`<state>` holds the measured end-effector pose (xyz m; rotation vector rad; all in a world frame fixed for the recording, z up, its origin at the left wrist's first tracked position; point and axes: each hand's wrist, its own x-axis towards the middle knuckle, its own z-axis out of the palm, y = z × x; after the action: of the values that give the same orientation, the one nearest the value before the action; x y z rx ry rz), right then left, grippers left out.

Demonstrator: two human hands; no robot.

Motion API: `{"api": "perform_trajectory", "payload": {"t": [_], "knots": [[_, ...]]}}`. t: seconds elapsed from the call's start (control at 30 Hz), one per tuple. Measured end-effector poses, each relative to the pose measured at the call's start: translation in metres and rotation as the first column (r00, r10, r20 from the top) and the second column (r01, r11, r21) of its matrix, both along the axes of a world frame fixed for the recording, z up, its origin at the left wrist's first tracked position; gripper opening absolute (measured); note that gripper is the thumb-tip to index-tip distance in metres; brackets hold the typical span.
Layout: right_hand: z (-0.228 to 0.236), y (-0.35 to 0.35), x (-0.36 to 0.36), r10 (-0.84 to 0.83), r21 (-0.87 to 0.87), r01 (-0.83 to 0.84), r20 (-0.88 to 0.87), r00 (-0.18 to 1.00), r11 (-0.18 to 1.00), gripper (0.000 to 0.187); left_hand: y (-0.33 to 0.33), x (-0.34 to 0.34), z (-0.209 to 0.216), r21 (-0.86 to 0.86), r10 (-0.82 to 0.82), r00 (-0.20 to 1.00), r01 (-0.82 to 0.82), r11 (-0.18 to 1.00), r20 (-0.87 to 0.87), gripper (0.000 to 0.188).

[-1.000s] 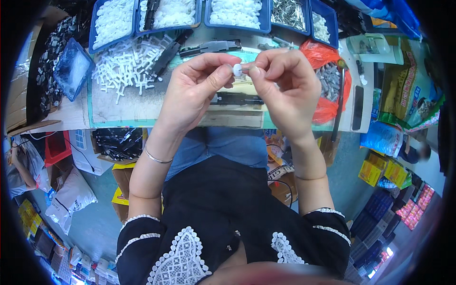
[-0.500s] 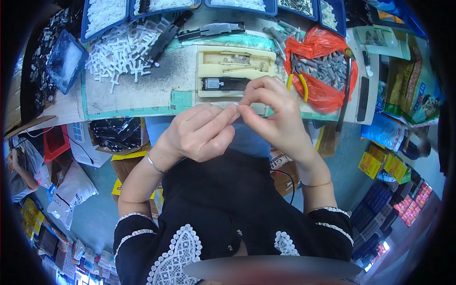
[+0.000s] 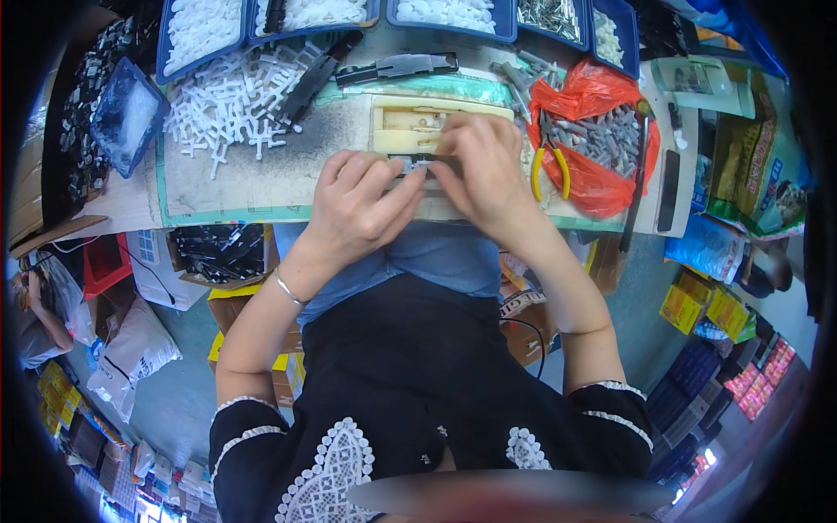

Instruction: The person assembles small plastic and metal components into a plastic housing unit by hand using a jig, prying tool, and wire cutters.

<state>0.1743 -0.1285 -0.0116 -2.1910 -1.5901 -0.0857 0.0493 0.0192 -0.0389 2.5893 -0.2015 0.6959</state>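
Note:
A long black plastic part (image 3: 418, 159) with a silver-grey section lies in the near slot of a cream fixture (image 3: 382, 139) on the table. Bent over its left end is my left hand (image 3: 359, 205), thumb and fingertips pressed together at the silver-grey section. From the other side my right hand (image 3: 493, 179) reaches across the fixture, its thumb against the part near my left fingertips and its fingers curled over the top. Anything small between the fingertips is hidden. Another black part with a grey top (image 3: 398, 68) lies beyond the fixture.
White plastic pieces (image 3: 228, 105) are heaped left. Blue bins (image 3: 427, 28) of small parts line the back. Right of the fixture are yellow-handled pliers (image 3: 549, 170) and a red bag (image 3: 602, 199) of grey pieces. A dark rod (image 3: 635, 179) lies beyond the bag.
Both hands have moved away from my body, from the table's near edge onto the black part in the fixture. They were pinching together in the air before.

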Motion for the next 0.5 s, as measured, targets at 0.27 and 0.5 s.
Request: {"api": "perform_trajectory", "payload": {"t": [0.27,0.5], "knots": [[0.042,0.011,0.088,-0.201,0.266,0.272,-0.267,0.943,0.925,0.017,-0.007,0.016,0.014,0.096,0.064,0.998,-0.064,0.993,0.005,0.012],[0.019,0.027,0.178,-0.397,-0.205,0.486,0.358,0.845,0.849,0.018,0.024,0.035,0.052,-0.013,0.142,0.99,-0.141,0.99,0.022,0.013]]}}
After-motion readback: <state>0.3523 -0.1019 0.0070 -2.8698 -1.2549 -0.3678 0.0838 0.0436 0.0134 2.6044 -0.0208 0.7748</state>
